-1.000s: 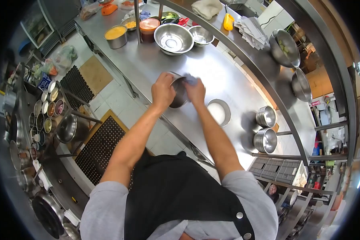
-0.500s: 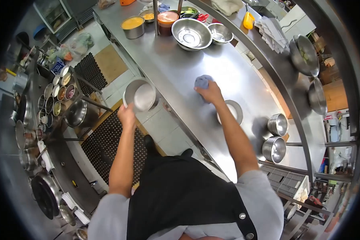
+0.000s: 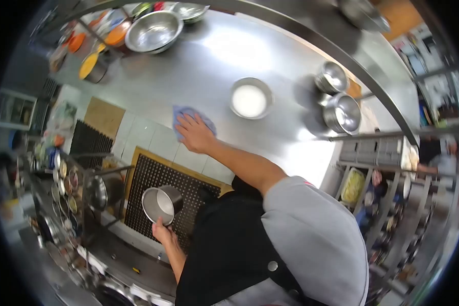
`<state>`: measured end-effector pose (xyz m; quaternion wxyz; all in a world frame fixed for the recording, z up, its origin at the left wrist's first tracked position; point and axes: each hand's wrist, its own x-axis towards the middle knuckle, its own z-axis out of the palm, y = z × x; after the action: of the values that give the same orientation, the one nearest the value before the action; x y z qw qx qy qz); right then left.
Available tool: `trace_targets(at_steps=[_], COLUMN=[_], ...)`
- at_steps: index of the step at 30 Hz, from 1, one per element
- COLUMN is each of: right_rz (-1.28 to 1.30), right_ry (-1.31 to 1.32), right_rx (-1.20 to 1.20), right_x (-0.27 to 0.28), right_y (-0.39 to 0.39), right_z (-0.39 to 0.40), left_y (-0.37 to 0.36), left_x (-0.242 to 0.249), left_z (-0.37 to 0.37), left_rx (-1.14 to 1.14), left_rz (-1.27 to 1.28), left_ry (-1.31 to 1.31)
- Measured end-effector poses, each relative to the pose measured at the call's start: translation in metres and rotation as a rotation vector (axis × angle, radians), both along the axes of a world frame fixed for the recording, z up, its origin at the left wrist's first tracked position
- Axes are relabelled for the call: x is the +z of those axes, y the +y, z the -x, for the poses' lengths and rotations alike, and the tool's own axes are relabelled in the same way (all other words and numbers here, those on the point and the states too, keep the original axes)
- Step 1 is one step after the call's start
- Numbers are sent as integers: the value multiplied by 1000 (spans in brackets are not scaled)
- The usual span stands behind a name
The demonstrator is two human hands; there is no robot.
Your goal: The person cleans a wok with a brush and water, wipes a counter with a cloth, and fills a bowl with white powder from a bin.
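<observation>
My left hand (image 3: 164, 232) is closed on the rim of a metal pot (image 3: 173, 200), which is held off the counter above the floor mat and tilted so that its inside shows. My right hand (image 3: 195, 133) lies flat with spread fingers on a blue cloth (image 3: 207, 122), pressing it to the steel counter near its front edge. Farther along the counter, to the right of the cloth, stands a round metal container (image 3: 268, 97) with something white inside.
A large steel bowl (image 3: 155, 31) and a pot of yellow contents (image 3: 91, 67) stand at the counter's left end. Stacked metal bowls (image 3: 341, 113) sit at the right. A shelf rail (image 3: 311, 38) crosses above. Black perforated matting (image 3: 148, 186) covers the floor.
My right hand has drawn the cloth towards the counter's front edge and flattened out over it. My left hand has lowered the pot away from the counter. The view has turned right.
</observation>
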<state>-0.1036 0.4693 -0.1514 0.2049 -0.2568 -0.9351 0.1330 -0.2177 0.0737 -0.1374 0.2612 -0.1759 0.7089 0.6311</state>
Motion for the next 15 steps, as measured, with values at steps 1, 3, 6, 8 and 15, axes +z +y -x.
trace_targets(at_steps=[1,3,6,8,15], right_rz=[55,92,115,-84,926], right_ry=[16,-226,-123,90,-381], right_rx=[-28,-129,-765,-1354,-1348], right_x=[4,9,-30,-65,-154], right_y=[-13,-36,-62,-107,-510], right_z=[-47,-145,-344,-493,-718], left_y=[-9,-14,-22,-10,-13], left_x=[-5,-10,-35,-8,-23], left_z=[5,14,44,34,72], left_rx=[-73,-235,-440,-431,-505], left_rz=[28,69,111,-26,-89], left_ry=[-13,-28,-35,-87,-61])
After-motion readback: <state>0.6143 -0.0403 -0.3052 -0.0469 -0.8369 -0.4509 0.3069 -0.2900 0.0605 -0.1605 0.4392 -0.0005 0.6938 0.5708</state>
